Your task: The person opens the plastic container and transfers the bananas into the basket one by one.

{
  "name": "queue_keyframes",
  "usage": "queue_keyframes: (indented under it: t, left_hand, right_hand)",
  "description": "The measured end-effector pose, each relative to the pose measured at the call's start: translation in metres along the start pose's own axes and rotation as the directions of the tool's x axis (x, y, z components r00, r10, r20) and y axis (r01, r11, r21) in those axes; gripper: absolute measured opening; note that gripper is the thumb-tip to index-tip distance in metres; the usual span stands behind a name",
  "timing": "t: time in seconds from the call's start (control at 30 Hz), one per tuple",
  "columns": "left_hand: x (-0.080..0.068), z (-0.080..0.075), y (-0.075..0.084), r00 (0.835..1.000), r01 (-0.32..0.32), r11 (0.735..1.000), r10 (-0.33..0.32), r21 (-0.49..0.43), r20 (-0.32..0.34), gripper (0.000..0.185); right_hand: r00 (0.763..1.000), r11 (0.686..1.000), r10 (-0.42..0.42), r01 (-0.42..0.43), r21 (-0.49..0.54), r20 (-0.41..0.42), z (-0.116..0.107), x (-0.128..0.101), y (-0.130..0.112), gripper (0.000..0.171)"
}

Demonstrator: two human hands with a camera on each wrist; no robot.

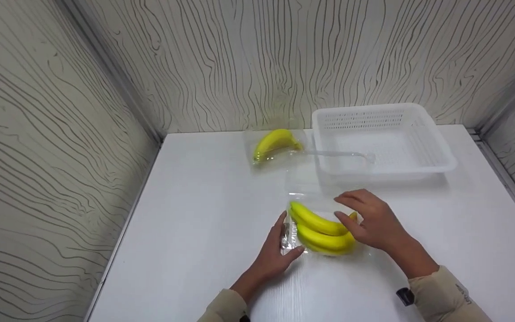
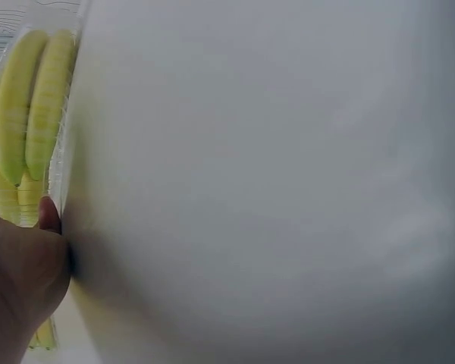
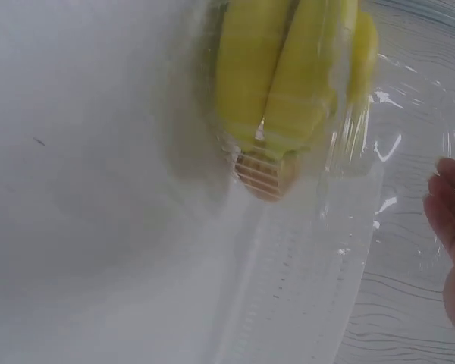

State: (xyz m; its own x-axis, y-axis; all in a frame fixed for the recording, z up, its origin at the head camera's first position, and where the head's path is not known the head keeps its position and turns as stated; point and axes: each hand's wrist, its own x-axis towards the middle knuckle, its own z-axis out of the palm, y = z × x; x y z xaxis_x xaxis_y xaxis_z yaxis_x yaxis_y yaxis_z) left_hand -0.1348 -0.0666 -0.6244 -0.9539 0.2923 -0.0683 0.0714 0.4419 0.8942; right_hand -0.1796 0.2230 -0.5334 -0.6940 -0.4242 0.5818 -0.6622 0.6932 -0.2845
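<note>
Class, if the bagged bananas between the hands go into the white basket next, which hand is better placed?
Probably the right hand: it is nearer the white basket. The left hand is at the opposite end of the bagged bananas, farther from the basket.

By the left hand (image 1: 275,256), a clear plastic bag (image 1: 290,241) gleams (it catches bright streaks) over smooth bananas (image 1: 324,243). Beyond the right hand (image 1: 376,222), the basket (image 1: 387,170) looks like smooth, semi-matt plastic. Beneath both, the tabletop (image 1: 195,223) shines faintly.

bananas (image 1: 327,243): 3 | clear bags with bananas (image 1: 290,242): 2 | basket (image 1: 385,170): 1 | table (image 1: 186,214): 1 | grips (image 1: 275,259): 2
</note>
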Motion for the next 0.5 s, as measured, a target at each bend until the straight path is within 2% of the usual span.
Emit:
queue_keyframes:
  t: [0.07, 0.13, 0.27, 0.37, 0.5]
  left_hand:
    - [0.001, 0.001, 0.000, 1.000, 0.016, 1.000, -0.016, -0.001, 0.004, 0.099]
    - [0.001, 0.001, 0.001, 1.000, 0.030, 1.000, -0.030, 0.004, 0.007, 0.099]
    - [0.001, 0.001, 0.001, 0.999, 0.042, 0.999, -0.042, 0.020, 0.003, 0.099]
    - [0.000, 0.001, 0.001, 0.999, 0.044, 0.999, -0.044, 0.032, -0.001, 0.099]
    - [0.000, 0.001, 0.002, 0.999, 0.037, 0.999, -0.037, 0.028, -0.007, 0.099]
  right_hand:
    - [0.994, 1.000, 0.027, -0.028, 0.009, 0.104, 0.004, -0.003, -0.004, 0.039]
    - [0.973, 0.997, 0.066, -0.070, 0.010, 0.221, 0.006, -0.007, -0.007, 0.041]
    - [0.891, 0.986, 0.147, -0.164, 0.004, 0.429, 0.013, -0.012, -0.011, 0.050]
    - [0.835, 0.977, 0.178, -0.213, 0.008, 0.520, 0.016, -0.014, -0.011, 0.060]
    - [0.794, 0.968, 0.192, -0.249, 0.021, 0.577, 0.018, -0.015, -0.010, 0.074]
